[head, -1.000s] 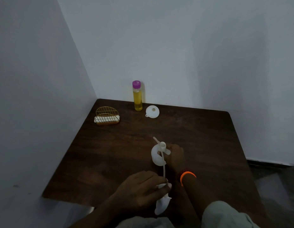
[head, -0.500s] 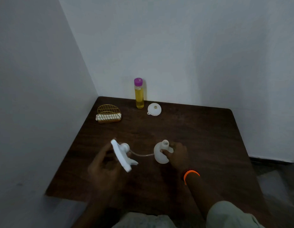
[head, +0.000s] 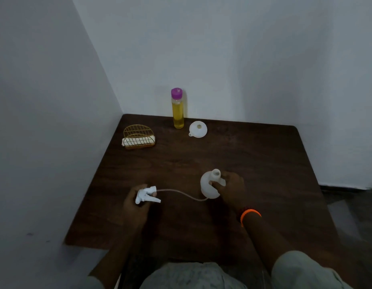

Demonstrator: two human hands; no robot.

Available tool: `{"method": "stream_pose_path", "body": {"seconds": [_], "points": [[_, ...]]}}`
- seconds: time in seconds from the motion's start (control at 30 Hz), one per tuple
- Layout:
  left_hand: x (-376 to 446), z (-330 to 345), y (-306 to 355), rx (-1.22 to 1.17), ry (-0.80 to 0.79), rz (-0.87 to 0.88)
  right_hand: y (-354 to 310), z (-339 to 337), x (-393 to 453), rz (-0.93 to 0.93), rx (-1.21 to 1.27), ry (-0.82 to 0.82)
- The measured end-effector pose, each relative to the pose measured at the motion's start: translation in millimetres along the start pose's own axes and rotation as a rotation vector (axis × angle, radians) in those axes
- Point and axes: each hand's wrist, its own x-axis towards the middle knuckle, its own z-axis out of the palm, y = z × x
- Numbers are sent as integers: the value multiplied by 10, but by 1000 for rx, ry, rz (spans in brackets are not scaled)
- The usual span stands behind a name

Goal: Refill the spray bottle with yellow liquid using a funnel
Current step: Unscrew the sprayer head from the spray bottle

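My right hand (head: 231,187) grips the white spray bottle (head: 208,187), which stands on the dark wooden table (head: 254,163) with its neck uncapped. My left hand (head: 135,203) holds the white spray head (head: 146,195) low over the table, left of the bottle. Its thin dip tube (head: 181,193) curves across the tabletop to the bottle's base. A tall clear bottle of yellow liquid (head: 177,109) with a purple cap stands at the back edge against the wall. Beside it to the right, a white funnel (head: 198,129) lies on the table.
A gold wire holder (head: 138,136) with a white cloth or sponge in it sits at the table's back left. White walls close in the table at the left and back. My knees show at the bottom edge.
My left hand pulled the spray head and tube out of the bottle, swung it left and lowered it toward the table. My right hand kept its hold on the bottle.
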Motion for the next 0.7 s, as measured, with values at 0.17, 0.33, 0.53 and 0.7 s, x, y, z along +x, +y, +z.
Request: {"method": "stream_pose_path", "body": {"seconds": [0.17,0.33,0.53,0.7], "points": [[204,-76,-241,156,-173,16,0,31,-1,21,-33,14],[408,-123,-580,471,-317,242,-40,15,-27,24,-56,27],[497,-124,-1021,508,-327,455,-121,2,-74,49,-43,33],[383,-99,-956,464,-387,564,-169,29,-87,84,-66,4]]}}
